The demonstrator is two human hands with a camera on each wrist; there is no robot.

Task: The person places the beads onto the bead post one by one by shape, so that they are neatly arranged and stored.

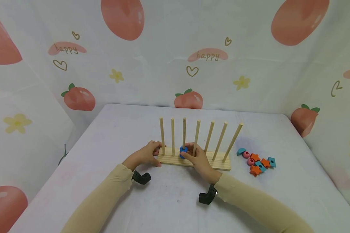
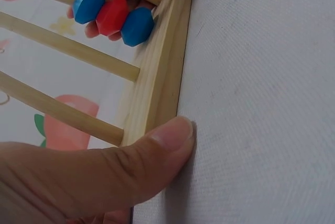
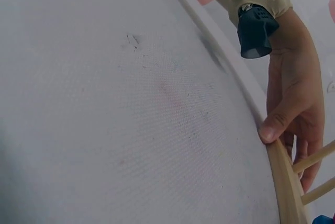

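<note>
A wooden peg stand [image 1: 218,165] with a row of upright pegs sits mid-table. My left hand [image 1: 148,153] grips its left end, thumb [image 2: 172,135] at the front edge and fingers behind, as the right wrist view also shows. On the third peg from the left are three faceted beads: a lower blue bead [image 2: 137,26], a red bead [image 2: 112,17] and an upper blue bead [image 2: 88,7]. My right hand [image 1: 201,163] is around that peg, pinching the upper blue bead between thumb and fingers. From the head, the red bead is mostly hidden.
To the right of the stand lies a loose group of beads: orange stars [image 1: 255,171], pink round beads [image 1: 250,161], blue squares [image 1: 271,162] and a blue half-round piece [image 1: 240,151]. The other pegs [image 1: 233,142] rise bare. A printed cloth [image 1: 163,64] hangs behind the table.
</note>
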